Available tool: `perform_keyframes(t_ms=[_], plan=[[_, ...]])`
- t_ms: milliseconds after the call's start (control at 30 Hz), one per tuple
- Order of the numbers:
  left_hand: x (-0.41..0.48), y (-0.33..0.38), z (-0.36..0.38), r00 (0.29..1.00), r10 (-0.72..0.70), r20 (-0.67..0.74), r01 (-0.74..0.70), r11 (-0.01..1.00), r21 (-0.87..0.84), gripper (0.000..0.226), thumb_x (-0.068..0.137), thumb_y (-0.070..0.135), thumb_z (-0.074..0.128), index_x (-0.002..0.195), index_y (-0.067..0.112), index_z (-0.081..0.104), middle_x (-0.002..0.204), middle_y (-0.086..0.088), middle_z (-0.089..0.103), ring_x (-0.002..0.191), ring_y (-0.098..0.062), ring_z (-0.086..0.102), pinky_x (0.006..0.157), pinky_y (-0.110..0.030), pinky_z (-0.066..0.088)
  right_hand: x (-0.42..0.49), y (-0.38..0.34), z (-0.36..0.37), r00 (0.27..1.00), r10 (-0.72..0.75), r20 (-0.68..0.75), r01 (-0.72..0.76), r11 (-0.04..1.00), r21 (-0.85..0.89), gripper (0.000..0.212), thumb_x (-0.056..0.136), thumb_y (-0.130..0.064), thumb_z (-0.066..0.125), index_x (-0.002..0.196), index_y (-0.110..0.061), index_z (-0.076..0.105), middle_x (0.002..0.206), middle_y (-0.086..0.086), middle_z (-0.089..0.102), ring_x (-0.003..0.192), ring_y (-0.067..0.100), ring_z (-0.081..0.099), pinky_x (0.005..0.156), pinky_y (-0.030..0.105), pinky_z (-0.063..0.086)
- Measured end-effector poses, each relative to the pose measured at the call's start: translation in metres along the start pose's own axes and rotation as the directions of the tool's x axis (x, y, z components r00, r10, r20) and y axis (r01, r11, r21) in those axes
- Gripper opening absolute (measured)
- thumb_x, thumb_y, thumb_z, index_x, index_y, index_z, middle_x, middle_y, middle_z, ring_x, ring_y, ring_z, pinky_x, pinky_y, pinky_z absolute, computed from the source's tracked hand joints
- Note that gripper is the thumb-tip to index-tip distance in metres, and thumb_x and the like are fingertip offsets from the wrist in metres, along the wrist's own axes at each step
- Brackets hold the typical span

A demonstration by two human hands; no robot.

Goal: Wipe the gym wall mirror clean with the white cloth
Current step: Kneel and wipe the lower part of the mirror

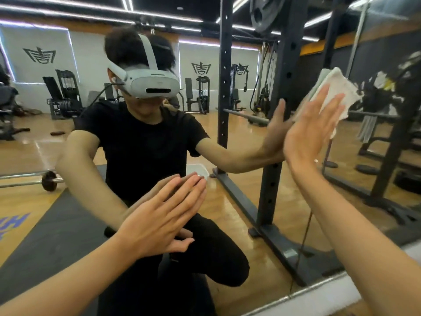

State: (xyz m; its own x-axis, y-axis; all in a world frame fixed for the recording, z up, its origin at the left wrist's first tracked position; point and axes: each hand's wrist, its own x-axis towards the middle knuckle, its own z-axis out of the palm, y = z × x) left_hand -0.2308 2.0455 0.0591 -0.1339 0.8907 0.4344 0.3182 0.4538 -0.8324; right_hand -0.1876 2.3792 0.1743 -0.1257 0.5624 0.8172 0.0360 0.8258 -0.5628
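Your left hand (pixel 159 224) lies flat on the mirror (pixel 34 142), low at centre, fingers straight and together, holding nothing; it reads as a brace. The glass looks rigid, smooth and breakable, so lean lightly with the palm only. Up right, your right hand (pixel 312 131) presses the white cloth (pixel 335 87) against the glass, fingers straight and spread. The cloth is bunched and sticks out past the fingertips. It looks soft, light and limp, and should creep or fold under a flat palm, so keep the wad centred under the palm. The thumb is hidden, so you can't tell if it hooks an edge. The lower frame (pixel 319 290) runs along bottom right.
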Motion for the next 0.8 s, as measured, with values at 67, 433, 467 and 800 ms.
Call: perform_keyframes(t_ms=[67,433,467,800], plan=[[0.000,0.000,0.001,1.000,-0.005,-0.012,0.005,1.000,0.001,0.110,0.098,0.078,0.031,0.164,-0.008,0.016,0.172,-0.032,0.005,0.161,-0.044,0.002,0.131,-0.056,-0.009,-0.017,-0.053,0.005,0.999,-0.050,-0.019,0.050,0.999,0.016,0.069,0.108,-0.058,0.009,0.169,-0.025,0.010,0.176,0.014,0.000,0.162,0.037,-0.001,0.129,0.063,0.007],[0.000,-0.002,-0.004,1.000,0.018,-0.021,-0.019,0.999,-0.042,0.103,0.099,0.074,0.038,0.162,-0.006,0.025,0.169,-0.033,0.017,0.161,-0.045,0.006,0.132,-0.056,-0.004,-0.088,-0.100,0.000,0.312,-0.923,0.225,0.932,0.343,0.115,0.064,0.105,-0.056,0.037,0.162,-0.027,0.036,0.171,0.016,0.025,0.161,0.036,0.016,0.128,0.058,0.015],[0.000,-0.002,-0.006,1.000,0.009,-0.024,-0.010,1.000,-0.027,0.105,0.099,0.074,0.037,0.163,-0.007,0.020,0.171,-0.033,0.013,0.161,-0.044,0.006,0.132,-0.055,-0.003,-0.074,-0.080,-0.001,0.354,-0.904,0.239,0.922,0.381,0.075,0.065,0.106,-0.055,0.037,0.164,-0.025,0.032,0.172,0.018,0.023,0.161,0.038,0.015,0.128,0.059,0.014],[0.002,-0.003,-0.012,1.000,-0.002,-0.026,0.001,0.999,-0.046,0.110,0.097,0.074,0.037,0.164,-0.009,0.010,0.172,-0.033,0.000,0.161,-0.045,-0.002,0.131,-0.055,-0.009,-0.027,0.025,-0.029,0.776,-0.591,0.220,0.628,0.757,-0.182,0.057,0.113,-0.050,0.027,0.166,-0.028,0.022,0.171,0.021,0.013,0.158,0.042,0.014,0.126,0.059,0.016]])
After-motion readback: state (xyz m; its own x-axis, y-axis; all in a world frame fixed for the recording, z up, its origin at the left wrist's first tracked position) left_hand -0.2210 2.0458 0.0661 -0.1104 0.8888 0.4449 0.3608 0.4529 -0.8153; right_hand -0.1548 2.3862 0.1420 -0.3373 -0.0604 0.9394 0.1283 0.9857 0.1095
